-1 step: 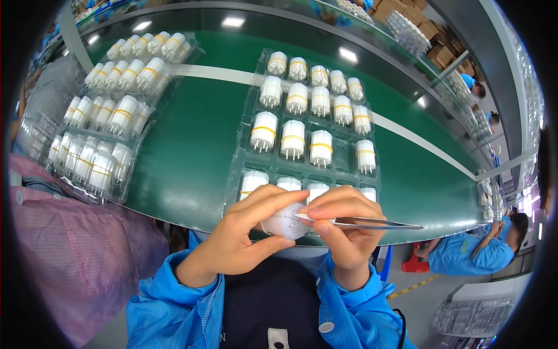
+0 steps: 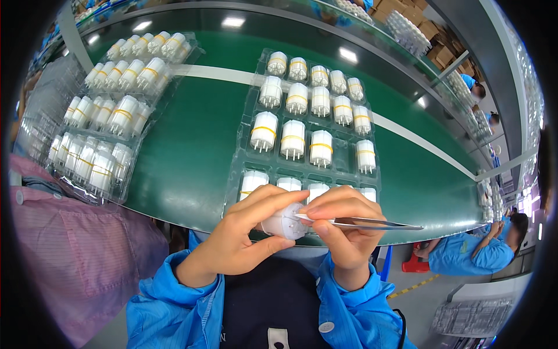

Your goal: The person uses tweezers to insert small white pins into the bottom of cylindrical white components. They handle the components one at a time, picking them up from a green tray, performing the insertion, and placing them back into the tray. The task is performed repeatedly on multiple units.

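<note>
Green bench [image 2: 197, 145] carries a clear tray [image 2: 247, 116] of white cylinders. Second filled tray [image 2: 110, 104] lies left of it. Cardboard boxes [image 2: 427, 26] stacked beyond the bench's far edge.

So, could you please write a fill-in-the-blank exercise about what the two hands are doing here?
1. The left hand holds a small ____ cylindrical part.
2. The right hand holds metal ____, with the tips touching that part.
3. The clear tray of similar parts lies on a ____ conveyor belt.
4. Each part in the tray has a ____ band around it.

Missing words: white; tweezers; green; yellow
</note>
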### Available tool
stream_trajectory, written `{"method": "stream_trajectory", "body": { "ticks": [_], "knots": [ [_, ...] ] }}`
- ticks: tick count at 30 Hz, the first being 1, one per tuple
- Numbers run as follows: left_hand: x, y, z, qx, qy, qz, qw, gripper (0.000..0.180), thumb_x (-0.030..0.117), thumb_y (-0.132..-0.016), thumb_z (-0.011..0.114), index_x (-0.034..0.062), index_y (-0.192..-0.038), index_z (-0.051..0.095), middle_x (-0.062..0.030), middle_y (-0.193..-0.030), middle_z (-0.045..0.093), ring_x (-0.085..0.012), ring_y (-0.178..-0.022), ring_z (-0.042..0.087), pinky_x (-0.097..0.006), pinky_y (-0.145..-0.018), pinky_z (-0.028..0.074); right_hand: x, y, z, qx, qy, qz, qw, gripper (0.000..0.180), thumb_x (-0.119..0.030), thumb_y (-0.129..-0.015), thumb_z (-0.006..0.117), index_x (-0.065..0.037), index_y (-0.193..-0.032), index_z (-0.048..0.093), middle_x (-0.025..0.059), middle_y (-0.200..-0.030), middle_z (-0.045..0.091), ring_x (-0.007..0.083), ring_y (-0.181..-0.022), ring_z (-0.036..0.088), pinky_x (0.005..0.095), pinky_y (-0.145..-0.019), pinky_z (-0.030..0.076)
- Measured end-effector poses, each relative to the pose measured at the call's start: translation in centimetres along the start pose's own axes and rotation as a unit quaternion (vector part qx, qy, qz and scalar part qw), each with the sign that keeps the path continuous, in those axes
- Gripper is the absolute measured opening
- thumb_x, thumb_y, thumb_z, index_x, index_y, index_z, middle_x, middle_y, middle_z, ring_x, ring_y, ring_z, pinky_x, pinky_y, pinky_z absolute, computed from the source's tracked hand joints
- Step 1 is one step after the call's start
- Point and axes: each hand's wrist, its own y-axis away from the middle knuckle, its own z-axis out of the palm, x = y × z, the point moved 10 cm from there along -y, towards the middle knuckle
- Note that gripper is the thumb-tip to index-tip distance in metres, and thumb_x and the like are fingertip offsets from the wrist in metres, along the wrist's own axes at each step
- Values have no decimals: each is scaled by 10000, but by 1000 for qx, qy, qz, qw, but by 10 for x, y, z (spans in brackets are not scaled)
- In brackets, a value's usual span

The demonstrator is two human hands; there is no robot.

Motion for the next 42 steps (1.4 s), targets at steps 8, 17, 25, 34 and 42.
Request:
{"method": "stream_trajectory", "body": {
  "ticks": [8,17,25,34,42],
  "knots": [
    [3,-1,-3,20,-51,21,998,547,-39,-720,711,-5,-1248,576,-158,-1131,595,-287,-1034,579,-363,-855,478,-8,-4,8,-49,53,-21,997,136,29,-742,716,22,-878,717,156,-860,699,223,-759,667,290,-658,529],
    [6,1,-11,151,-6,76,986,497,-97,-707,699,12,-1156,517,-179,-1150,610,-297,-1076,582,-385,-892,465,-12,13,-4,89,-83,-1,993,171,-20,-771,731,34,-929,695,169,-918,703,237,-843,663,311,-723,532],
    [10,6,-11,179,-58,118,975,561,-126,-686,669,8,-1197,482,-178,-1136,581,-306,-1022,564,-376,-869,459,-2,12,8,63,-68,37,995,165,16,-782,707,48,-943,689,159,-935,705,238,-846,669,312,-726,534],
    [16,6,-9,161,-110,156,968,594,-141,-631,666,8,-1185,508,-174,-1144,563,-327,-1036,536,-386,-874,447,-15,11,9,61,-65,3,996,156,15,-786,710,52,-936,689,174,-919,706,243,-843,676,319,-727,546],
    [17,6,-9,171,-129,164,963,588,-137,-612,688,13,-1157,531,-173,-1122,584,-332,-1014,545,-399,-866,450,-10,11,10,54,-28,16,998,145,22,-779,712,42,-922,698,157,-907,707,239,-802,680,307,-694,545]
  ]
}}
